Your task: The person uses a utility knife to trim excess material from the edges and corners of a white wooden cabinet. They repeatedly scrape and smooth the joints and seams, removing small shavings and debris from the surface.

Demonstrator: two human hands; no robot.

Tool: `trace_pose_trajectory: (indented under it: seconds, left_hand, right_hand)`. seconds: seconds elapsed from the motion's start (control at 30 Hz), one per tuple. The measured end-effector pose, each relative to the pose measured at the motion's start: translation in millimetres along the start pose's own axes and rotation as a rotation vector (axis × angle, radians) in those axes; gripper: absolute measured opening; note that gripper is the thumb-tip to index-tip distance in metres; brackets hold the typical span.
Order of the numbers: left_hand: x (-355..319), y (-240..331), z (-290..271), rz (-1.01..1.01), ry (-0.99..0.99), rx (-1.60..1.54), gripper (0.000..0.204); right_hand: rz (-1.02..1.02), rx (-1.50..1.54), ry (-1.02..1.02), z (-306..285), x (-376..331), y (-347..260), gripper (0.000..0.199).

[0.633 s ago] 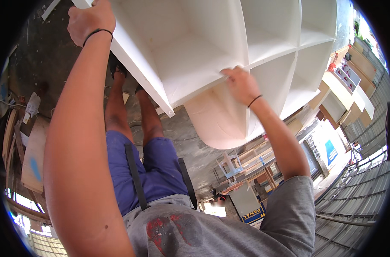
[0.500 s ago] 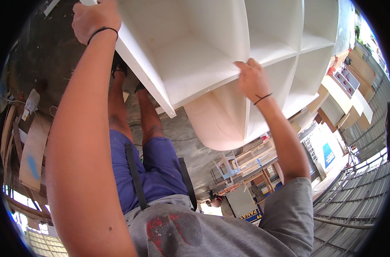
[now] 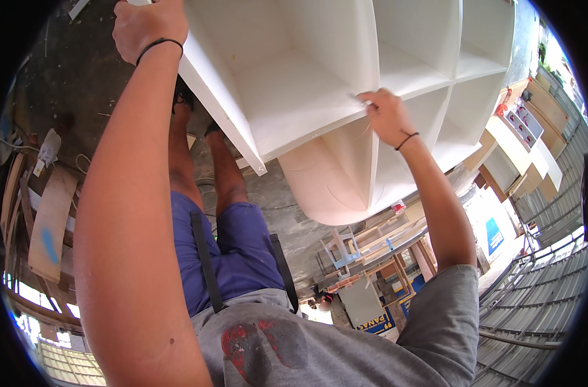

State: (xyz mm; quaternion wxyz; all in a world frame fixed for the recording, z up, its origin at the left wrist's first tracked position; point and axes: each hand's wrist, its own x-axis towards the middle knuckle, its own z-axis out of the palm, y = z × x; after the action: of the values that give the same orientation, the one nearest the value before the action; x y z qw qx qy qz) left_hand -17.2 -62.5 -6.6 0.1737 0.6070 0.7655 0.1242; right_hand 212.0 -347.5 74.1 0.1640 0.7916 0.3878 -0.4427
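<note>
White shelving unit [image 3: 329,74] spans eleven to two o'clock. At eleven, the left hand [image 3: 150,29] curls its grip over the side panel [image 3: 221,106]; whether the right hand [image 3: 389,117], at two, pinches anything, I cannot tell.

1. I have the left arm [image 3: 129,213] reaching out long and nearly straight, rising from 7 o'clock toward 11 and filling much of my view.
2. Its left wrist [image 3: 157,53] sits almost in line with the forearm.
3. Out at 11 o'clock my left hand [image 3: 150,29] is clenched in a firm grip; the upper edge of my view cuts off part of the fingers.
4. My right arm [image 3: 437,193] bends at the elbow near 4 o'clock, its forearm slanting toward 11.
5. Around 2 o'clock my right hand [image 3: 389,116] has its fingers flexed, index pointing toward 10; the tips are too blurred for me to read.
</note>
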Motion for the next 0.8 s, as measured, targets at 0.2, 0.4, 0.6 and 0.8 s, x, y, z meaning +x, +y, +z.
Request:
trace_pose_trajectory:
  seconds: [0.2, 0.4, 0.6, 0.8]
  left_hand:
    - [0, 7, -7, -0.012, -0.068, -0.024, 0.047]
    - [-6, 13, -13, 0.009, -0.079, -0.024, 0.042]
    - [3, -1, 3, 0.068, 0.030, 0.025, 0.044]
    - [0, 5, -8, 0.033, -0.057, -0.010, 0.040]
  right_hand:
    - [-0.228, -0.426, 0.110, -3, -6, 11, 0.027]
    - [-0.133, -0.321, 0.156, 17, -4, 12, 0.030]
    - [-0.119, 0.095, 0.105, 13, -6, 14, 0.036]
    - [-0.225, -0.279, 0.224, 9, -14, 18, 0.031]
